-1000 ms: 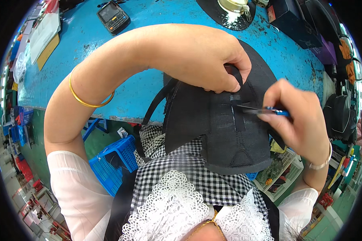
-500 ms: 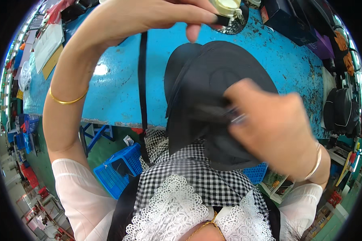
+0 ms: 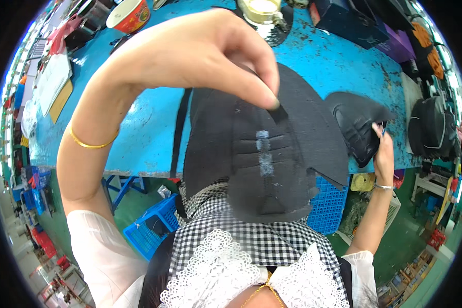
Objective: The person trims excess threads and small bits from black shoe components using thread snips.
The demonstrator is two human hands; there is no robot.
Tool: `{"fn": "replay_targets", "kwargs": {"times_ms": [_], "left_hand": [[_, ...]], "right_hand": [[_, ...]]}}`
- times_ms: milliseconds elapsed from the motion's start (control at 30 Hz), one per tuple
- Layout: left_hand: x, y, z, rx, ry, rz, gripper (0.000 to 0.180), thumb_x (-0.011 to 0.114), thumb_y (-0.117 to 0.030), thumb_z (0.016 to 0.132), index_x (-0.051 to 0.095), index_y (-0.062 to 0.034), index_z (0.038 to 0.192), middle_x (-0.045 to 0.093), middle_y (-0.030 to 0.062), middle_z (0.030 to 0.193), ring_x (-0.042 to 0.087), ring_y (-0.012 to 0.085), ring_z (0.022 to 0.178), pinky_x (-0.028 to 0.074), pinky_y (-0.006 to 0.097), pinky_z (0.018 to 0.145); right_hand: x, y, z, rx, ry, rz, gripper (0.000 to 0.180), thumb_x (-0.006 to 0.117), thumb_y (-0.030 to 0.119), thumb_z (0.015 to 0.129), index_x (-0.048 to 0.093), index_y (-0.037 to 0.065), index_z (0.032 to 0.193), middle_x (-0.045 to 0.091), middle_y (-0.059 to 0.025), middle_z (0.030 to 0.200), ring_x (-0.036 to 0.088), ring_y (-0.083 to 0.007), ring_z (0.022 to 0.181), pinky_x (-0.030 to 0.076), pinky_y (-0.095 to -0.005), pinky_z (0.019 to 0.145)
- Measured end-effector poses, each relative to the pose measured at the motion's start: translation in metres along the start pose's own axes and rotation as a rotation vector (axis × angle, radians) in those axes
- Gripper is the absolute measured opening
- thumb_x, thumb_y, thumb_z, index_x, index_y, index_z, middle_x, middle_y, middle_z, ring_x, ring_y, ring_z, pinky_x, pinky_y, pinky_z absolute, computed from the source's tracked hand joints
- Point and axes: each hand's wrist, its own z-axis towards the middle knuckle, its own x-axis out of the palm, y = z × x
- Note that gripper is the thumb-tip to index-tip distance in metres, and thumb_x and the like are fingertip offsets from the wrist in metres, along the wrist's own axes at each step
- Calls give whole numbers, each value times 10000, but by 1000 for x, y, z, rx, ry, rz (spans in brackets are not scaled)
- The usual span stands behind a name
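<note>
My left hand (image 3: pixel 215 56) is closed in a pinch on the end of a short black strip (image 3: pixel 277 114), just above a large rounded black fabric panel (image 3: pixel 313 123). The panel spans the table edge and my lap. Down its middle run pale bluish-white marks and several short creases. Off to the right, my right hand (image 3: pixel 384 159) grips a black moulded piece (image 3: pixel 351 123) with pressed ridges, over the table. Something small and bluish shows at those fingers, too small to name. A long black strap (image 3: pixel 181 133) hangs left of the panel; whether it joins the pinched strip is hidden.
The blue table (image 3: pixel 143 128) carries a glass jar (image 3: pixel 262 11), a red paper bowl (image 3: pixel 128 15) and dark boxes (image 3: pixel 349 20) at the back. A round black case (image 3: pixel 431 131) stands right. Blue baskets (image 3: pixel 151 226) sit below the edge.
My right hand has moved from over the panel out to the right, with the black moulded piece. My left hand has come nearer with the strip. The panel now lies spread, showing its marked side.
</note>
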Motion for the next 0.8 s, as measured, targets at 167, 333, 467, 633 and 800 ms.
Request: {"fn": "replay_targets", "kwargs": {"times_ms": [167, 333, 467, 633, 800], "left_hand": [[15, -3, 16, -90, 251, 62, 142, 793, -125, 798, 740, -2, 844, 709, 30, 761, 638, 88, 711, 494, 240, 668], [29, 3, 22, -88, 375, 52, 149, 774, -157, 806, 753, -25, 872, 722, 43, 773, 656, 125, 680, 500, 266, 633], [33, 3, 20, -78, 350, 135, 149, 753, -172, 812, 753, -34, 868, 719, 45, 770, 648, 134, 661, 495, 277, 624], [38, 4, 17, -77, 353, 161, 160, 746, -193, 796, 757, -48, 864, 690, 46, 730, 613, 155, 648, 479, 317, 604], [34, -3, 12, -92, 351, 195, 153, 743, -198, 794, 754, -56, 851, 671, 45, 703, 603, 158, 633, 475, 323, 588]], "right_hand": [[-26, -14, -1, -12, -213, 23, 275, 498, 243, 1058, 528, 40, 1241, 448, 54, 788, 330, -5, 538, 256, -196, 464], [10, 37, -18, -152, -90, 233, 235, 449, 196, 1079, 510, 31, 1235, 373, 46, 722, 268, -13, 509, 214, -204, 453], [60, 89, -46, -301, 133, 170, 152, 445, 150, 1063, 487, 22, 1134, 396, 34, 699, 324, -15, 523, 240, -190, 452], [107, 143, -71, -688, 571, -271, 114, 695, -6, 799, 622, 52, 865, 596, -34, 690, 514, -134, 534, 413, -285, 504], [145, 165, -74, -931, 776, -704, 167, 751, 72, 715, 610, 96, 801, 571, -52, 675, 569, -237, 557, 440, -367, 494]]}}
